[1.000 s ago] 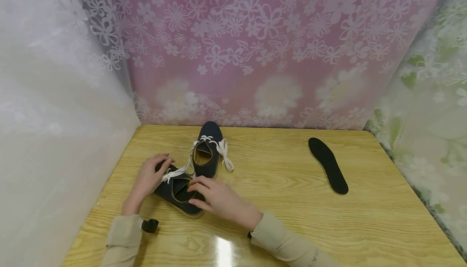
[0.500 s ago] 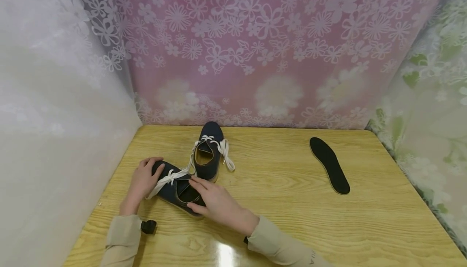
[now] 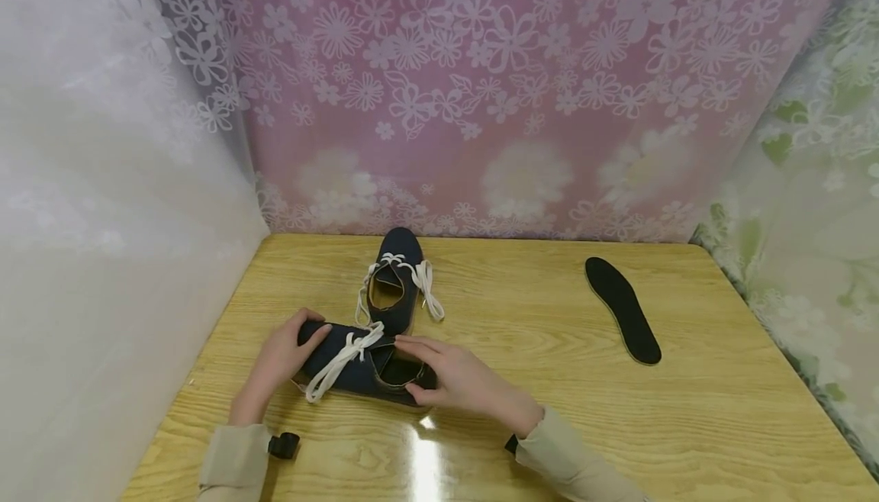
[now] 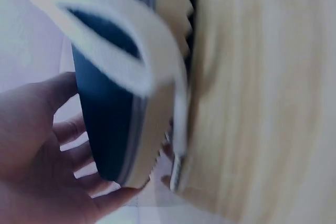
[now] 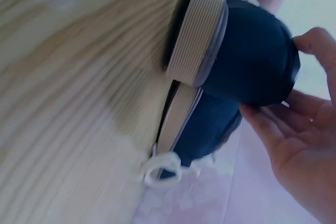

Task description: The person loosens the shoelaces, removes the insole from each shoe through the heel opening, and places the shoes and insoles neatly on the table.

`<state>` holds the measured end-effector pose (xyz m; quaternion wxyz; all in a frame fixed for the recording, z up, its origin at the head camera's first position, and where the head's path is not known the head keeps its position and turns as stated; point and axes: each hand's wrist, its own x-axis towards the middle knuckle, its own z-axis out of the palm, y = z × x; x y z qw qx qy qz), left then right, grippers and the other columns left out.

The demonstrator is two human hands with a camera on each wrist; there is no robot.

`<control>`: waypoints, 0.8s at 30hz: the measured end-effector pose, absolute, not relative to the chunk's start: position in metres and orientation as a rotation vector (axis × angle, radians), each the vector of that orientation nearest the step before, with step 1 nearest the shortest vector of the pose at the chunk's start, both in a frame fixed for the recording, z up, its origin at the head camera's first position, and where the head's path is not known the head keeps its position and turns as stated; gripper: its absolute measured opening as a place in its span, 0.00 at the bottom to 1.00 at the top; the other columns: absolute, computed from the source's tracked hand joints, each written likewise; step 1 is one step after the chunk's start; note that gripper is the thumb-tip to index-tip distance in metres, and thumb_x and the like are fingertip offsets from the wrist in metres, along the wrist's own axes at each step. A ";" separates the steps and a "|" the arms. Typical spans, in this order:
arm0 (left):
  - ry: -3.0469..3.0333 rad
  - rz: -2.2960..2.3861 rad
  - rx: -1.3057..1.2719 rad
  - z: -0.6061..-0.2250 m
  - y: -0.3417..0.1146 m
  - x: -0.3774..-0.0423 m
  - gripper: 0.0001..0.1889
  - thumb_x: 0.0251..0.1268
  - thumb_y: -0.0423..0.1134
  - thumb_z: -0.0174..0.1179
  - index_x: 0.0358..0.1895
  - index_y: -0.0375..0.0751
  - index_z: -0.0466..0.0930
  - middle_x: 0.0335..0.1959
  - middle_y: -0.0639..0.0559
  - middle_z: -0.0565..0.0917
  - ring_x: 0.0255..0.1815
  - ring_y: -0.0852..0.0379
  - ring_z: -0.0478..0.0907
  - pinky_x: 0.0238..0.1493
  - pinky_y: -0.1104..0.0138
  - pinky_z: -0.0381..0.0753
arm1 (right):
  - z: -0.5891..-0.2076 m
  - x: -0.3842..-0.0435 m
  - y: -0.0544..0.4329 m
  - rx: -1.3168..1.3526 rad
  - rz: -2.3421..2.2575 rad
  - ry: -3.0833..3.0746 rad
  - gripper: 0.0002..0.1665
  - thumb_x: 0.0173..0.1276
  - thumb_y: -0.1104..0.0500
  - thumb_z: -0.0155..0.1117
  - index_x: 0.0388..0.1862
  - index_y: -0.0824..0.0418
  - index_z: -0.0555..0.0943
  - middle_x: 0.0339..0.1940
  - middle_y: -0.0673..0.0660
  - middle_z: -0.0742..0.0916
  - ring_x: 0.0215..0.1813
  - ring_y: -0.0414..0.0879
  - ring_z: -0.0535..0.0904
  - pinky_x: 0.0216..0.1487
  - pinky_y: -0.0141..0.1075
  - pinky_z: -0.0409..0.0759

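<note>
A navy canvas sneaker (image 3: 357,374) with white laces (image 3: 336,368) lies crosswise between both hands, its toe to the left. My left hand (image 3: 281,353) grips the toe, thumb on top; in the left wrist view the fingers (image 4: 113,199) reach round the tan sole's tip. At the other end, my right hand (image 3: 474,384) holds the heel collar, with the thumb on the near side and fingers on the far side. The right wrist view shows the heel (image 5: 252,51) close over the table. Behind it stands a second navy sneaker (image 3: 400,245), toe pointing away.
A black insole (image 3: 621,307) lies flat at the right of the wooden table (image 3: 522,334). Flowered curtains (image 3: 467,105) rise behind the back edge and along both sides. The second sneaker's loose lace (image 3: 429,292) hangs to its right.
The near sneaker has moved right and turned to lie more crosswise, its heel now farther right. Both hands moved with it, and its lace loop now hangs over the near side.
</note>
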<state>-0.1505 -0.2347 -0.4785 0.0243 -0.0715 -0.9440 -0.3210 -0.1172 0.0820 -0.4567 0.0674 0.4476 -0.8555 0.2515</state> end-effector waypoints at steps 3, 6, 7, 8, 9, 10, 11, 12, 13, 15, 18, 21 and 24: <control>-2.914 -1.000 -0.234 -0.480 -0.230 -0.149 0.19 0.76 0.50 0.59 0.56 0.39 0.79 0.54 0.36 0.84 0.56 0.32 0.80 0.59 0.41 0.75 | -0.457 -0.121 0.095 1.386 0.790 -2.544 0.37 0.66 0.57 0.70 0.73 0.64 0.72 0.69 0.61 0.79 0.43 0.44 0.82 0.35 0.25 0.74; -2.894 -1.005 -0.279 -0.480 -0.226 -0.148 0.16 0.74 0.50 0.61 0.54 0.42 0.82 0.53 0.39 0.85 0.56 0.34 0.81 0.59 0.42 0.76 | -0.456 -0.122 0.103 1.398 0.797 -2.532 0.38 0.64 0.59 0.71 0.73 0.65 0.71 0.69 0.61 0.79 0.50 0.46 0.83 0.41 0.29 0.79; -2.885 -1.010 -0.312 -0.481 -0.226 -0.148 0.16 0.74 0.50 0.61 0.54 0.43 0.83 0.53 0.40 0.86 0.56 0.35 0.81 0.59 0.42 0.76 | -0.456 -0.122 0.104 1.401 0.794 -2.528 0.39 0.63 0.60 0.71 0.73 0.65 0.71 0.69 0.61 0.79 0.52 0.46 0.83 0.43 0.30 0.80; -2.873 -1.020 -0.355 -0.481 -0.226 -0.148 0.16 0.74 0.49 0.62 0.54 0.44 0.84 0.54 0.42 0.86 0.57 0.36 0.81 0.60 0.43 0.76 | -0.455 -0.122 0.105 1.401 0.779 -2.526 0.39 0.63 0.60 0.71 0.73 0.66 0.71 0.70 0.60 0.78 0.56 0.48 0.83 0.47 0.32 0.82; -2.862 -1.047 -0.404 -0.482 -0.226 -0.147 0.16 0.73 0.49 0.62 0.56 0.45 0.84 0.55 0.43 0.85 0.59 0.37 0.80 0.61 0.43 0.75 | -0.455 -0.121 0.105 1.402 0.760 -2.527 0.39 0.64 0.60 0.70 0.73 0.66 0.70 0.70 0.60 0.78 0.58 0.48 0.82 0.51 0.33 0.82; -2.852 -1.077 -0.451 -0.482 -0.228 -0.147 0.17 0.73 0.49 0.63 0.57 0.46 0.84 0.57 0.45 0.85 0.61 0.39 0.79 0.62 0.43 0.75 | -0.455 -0.120 0.105 1.403 0.742 -2.526 0.39 0.65 0.59 0.70 0.74 0.66 0.69 0.71 0.60 0.77 0.61 0.50 0.81 0.55 0.36 0.82; -2.839 -1.115 -0.503 -0.483 -0.229 -0.146 0.18 0.72 0.49 0.64 0.59 0.47 0.84 0.58 0.46 0.84 0.62 0.39 0.79 0.63 0.42 0.74 | -0.454 -0.118 0.104 1.400 0.720 -2.532 0.39 0.67 0.57 0.69 0.75 0.66 0.68 0.72 0.60 0.76 0.63 0.50 0.80 0.59 0.37 0.81; -2.827 -1.151 -0.553 -0.483 -0.230 -0.145 0.20 0.71 0.49 0.65 0.62 0.47 0.83 0.60 0.47 0.84 0.64 0.40 0.78 0.64 0.42 0.73 | -0.454 -0.117 0.103 1.393 0.700 -2.544 0.40 0.70 0.54 0.68 0.76 0.66 0.67 0.73 0.61 0.75 0.65 0.51 0.79 0.62 0.39 0.80; -2.817 -1.188 -0.595 -0.484 -0.232 -0.144 0.22 0.70 0.49 0.66 0.63 0.47 0.82 0.62 0.48 0.83 0.65 0.40 0.77 0.64 0.41 0.73 | -0.454 -0.115 0.101 1.379 0.685 -2.562 0.40 0.72 0.51 0.67 0.77 0.66 0.65 0.74 0.61 0.73 0.70 0.53 0.75 0.66 0.43 0.77; -2.783 -1.233 -0.697 -0.485 -0.233 -0.144 0.24 0.69 0.46 0.67 0.65 0.45 0.81 0.63 0.48 0.82 0.66 0.41 0.76 0.64 0.41 0.72 | -0.453 -0.110 0.099 1.333 0.674 -2.627 0.42 0.75 0.46 0.63 0.79 0.64 0.62 0.77 0.62 0.69 0.74 0.55 0.70 0.70 0.46 0.74; -2.715 -1.198 -0.857 -0.487 -0.232 -0.145 0.24 0.67 0.40 0.69 0.65 0.42 0.80 0.63 0.47 0.82 0.65 0.41 0.76 0.63 0.42 0.73 | -0.453 -0.104 0.097 1.235 0.617 -2.723 0.45 0.77 0.40 0.59 0.82 0.61 0.59 0.79 0.61 0.66 0.76 0.56 0.67 0.71 0.48 0.73; -2.650 -1.139 -0.976 -0.487 -0.227 -0.147 0.23 0.65 0.35 0.70 0.63 0.38 0.81 0.60 0.43 0.83 0.62 0.41 0.78 0.60 0.44 0.76 | -0.454 -0.101 0.096 1.195 0.470 -2.719 0.45 0.77 0.40 0.58 0.81 0.63 0.59 0.78 0.63 0.68 0.75 0.56 0.68 0.70 0.47 0.74; -2.653 -1.145 -1.013 -0.485 -0.223 -0.144 0.25 0.64 0.35 0.70 0.65 0.37 0.80 0.61 0.41 0.82 0.62 0.39 0.78 0.59 0.43 0.77 | -0.456 -0.099 0.097 1.183 0.288 -2.628 0.44 0.75 0.42 0.61 0.78 0.68 0.63 0.74 0.65 0.73 0.73 0.57 0.71 0.69 0.48 0.74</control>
